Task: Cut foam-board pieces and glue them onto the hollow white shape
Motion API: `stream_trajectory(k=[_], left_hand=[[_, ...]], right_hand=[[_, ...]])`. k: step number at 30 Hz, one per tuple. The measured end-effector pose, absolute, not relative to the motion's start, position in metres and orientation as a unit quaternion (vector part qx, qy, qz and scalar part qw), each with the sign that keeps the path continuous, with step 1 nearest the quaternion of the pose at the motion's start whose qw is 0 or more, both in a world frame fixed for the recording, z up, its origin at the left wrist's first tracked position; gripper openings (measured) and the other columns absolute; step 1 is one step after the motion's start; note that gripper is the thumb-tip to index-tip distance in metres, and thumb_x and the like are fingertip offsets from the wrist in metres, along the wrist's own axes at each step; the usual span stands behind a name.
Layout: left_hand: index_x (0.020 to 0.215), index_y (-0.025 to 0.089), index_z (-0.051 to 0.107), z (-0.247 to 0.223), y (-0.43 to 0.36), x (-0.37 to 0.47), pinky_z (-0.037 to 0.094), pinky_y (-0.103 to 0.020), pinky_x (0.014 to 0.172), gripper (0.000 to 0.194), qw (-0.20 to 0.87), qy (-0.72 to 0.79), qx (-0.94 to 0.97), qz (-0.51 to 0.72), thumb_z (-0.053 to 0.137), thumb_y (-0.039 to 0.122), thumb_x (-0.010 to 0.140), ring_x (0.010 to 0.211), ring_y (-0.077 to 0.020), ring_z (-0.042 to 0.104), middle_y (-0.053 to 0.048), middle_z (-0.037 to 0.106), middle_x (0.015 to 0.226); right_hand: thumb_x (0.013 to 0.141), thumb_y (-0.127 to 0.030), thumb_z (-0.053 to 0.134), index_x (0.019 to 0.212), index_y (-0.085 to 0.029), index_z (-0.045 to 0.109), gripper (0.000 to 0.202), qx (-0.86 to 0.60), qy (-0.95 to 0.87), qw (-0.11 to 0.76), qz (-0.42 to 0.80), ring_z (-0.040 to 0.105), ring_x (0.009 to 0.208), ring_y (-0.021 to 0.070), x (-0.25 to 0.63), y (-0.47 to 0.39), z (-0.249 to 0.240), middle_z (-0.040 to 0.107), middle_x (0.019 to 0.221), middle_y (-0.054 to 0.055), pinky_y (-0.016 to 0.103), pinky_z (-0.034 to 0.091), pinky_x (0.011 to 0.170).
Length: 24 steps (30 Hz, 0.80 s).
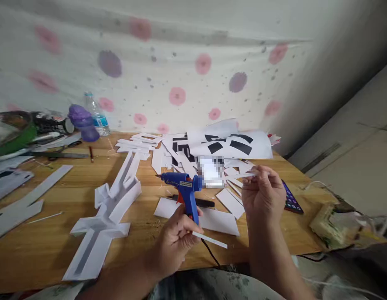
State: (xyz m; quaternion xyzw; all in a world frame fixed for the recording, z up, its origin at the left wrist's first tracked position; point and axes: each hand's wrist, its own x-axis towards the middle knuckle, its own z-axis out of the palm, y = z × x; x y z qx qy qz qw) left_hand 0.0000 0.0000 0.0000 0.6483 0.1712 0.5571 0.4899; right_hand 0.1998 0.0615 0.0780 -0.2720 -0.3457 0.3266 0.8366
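My left hand (176, 239) is closed round the handle of a blue hot glue gun (187, 192), whose nozzle points left. A narrow white strip (212, 240) is also pinched between its thumb and fingers. In my right hand (263, 193) a thin translucent stick, apparently a glue stick (238, 176), points left toward the back of the gun; a blurred patch hides the space between them. Left of the gun, a white foam-board structure (95, 241) with raised walls lies on the table.
White cut pieces (138, 143) and printed sheets (230, 143) cover the table's back. Scissors (66, 148), a purple cup (83, 123) and a water bottle (99, 118) stand or lie at left. A phone (292, 200) is at right. The gun's cord (210, 252) hangs over the front edge.
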Motion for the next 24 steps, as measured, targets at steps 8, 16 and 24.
stream_trajectory(k=[8, 16, 24], left_hand=[[0.090, 0.024, 0.061, 0.005, -0.002, -0.001, 0.046, -0.026, 0.082, 0.014, 0.348, 0.234, 0.727, 0.543, 0.057, 0.011, 0.084, 0.098, -0.0149, 0.057, -0.005, 0.054, 0.110], [0.082, 0.019, 0.064, 0.013, -0.004, -0.002, 0.047, -0.022, 0.077, 0.007, 0.313, 0.252, 0.752, 0.524, 0.060, 0.013, 0.083, 0.091, -0.0139, 0.062, -0.007, 0.060, 0.104], [0.080, 0.017, 0.065, 0.014, -0.004, -0.001, 0.047, -0.024, 0.076, 0.007, 0.353, 0.256, 0.746, 0.503, 0.059, 0.014, 0.082, 0.088, -0.0142, 0.061, -0.010, 0.060, 0.105]], right_hand=[[0.056, -0.025, 0.085, 0.065, -0.017, 0.069, 0.019, -0.265, -0.399, 0.832, 0.279, 0.057, 0.051, 0.0080, 0.205, 0.038, 0.076, 0.064, 0.059, -0.001, 0.019, 0.048, 0.046], [0.061, -0.028, 0.083, 0.057, -0.016, 0.059, 0.027, -0.280, -0.393, 0.790, 0.380, 0.045, 0.044, 0.0050, 0.206, 0.025, 0.066, 0.054, 0.052, -0.005, 0.017, 0.038, 0.040], [0.063, -0.029, 0.082, 0.064, -0.019, 0.062, 0.022, -0.294, -0.348, 0.767, 0.452, 0.047, 0.044, 0.0052, 0.193, 0.023, 0.049, 0.053, 0.051, -0.006, 0.018, 0.042, 0.044]])
